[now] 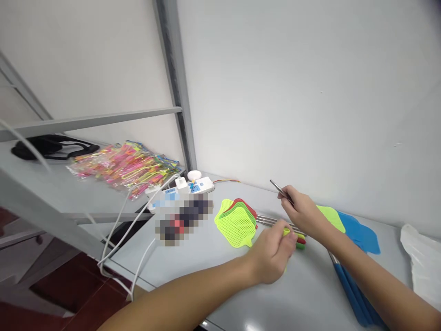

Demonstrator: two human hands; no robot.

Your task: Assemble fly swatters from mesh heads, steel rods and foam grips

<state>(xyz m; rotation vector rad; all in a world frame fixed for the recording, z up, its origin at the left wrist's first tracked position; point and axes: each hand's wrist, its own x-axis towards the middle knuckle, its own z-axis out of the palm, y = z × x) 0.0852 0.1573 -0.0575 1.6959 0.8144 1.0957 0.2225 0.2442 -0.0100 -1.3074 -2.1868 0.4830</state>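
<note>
My left hand is closed round a yellow-green handle, whose end shows above the fist. Higher and to the right, my right hand pinches a thin metal rod that points up and left. Beside my left hand lie several fly swatters with mesh heads: a yellow-green fly swatter head in front, with a red fly swatter head behind it. Their metal shafts run under my right hand towards red and green handles. My hands partly hide these shafts and handles.
Blue fly swatters lie at the right, partly behind my right forearm. A white plastic bag is at the far right. A power strip with white cables stands near the wall. Packaged colourful items cover the left shelf.
</note>
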